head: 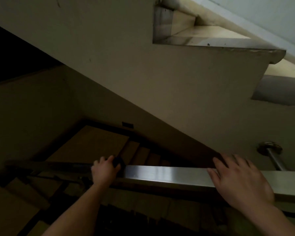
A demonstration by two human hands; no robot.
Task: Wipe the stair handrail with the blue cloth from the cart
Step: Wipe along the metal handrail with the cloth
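A flat stainless-steel handrail [160, 175] runs across the lower part of the dim head view and drops away to the left. My left hand [104, 171] is closed around the rail and presses a dark cloth [118, 162] against it; only a small bunch of the cloth shows past my fingers, and its colour reads as nearly black in this light. My right hand [240, 180] lies flat on top of the rail further right, fingers spread, holding nothing.
A round wall bracket [269, 149] ties the rail to the beige wall at right. Tan stair treads [140, 155] descend below the rail to a landing [90, 143]. The underside of the upper flight [211, 68] slopes overhead.
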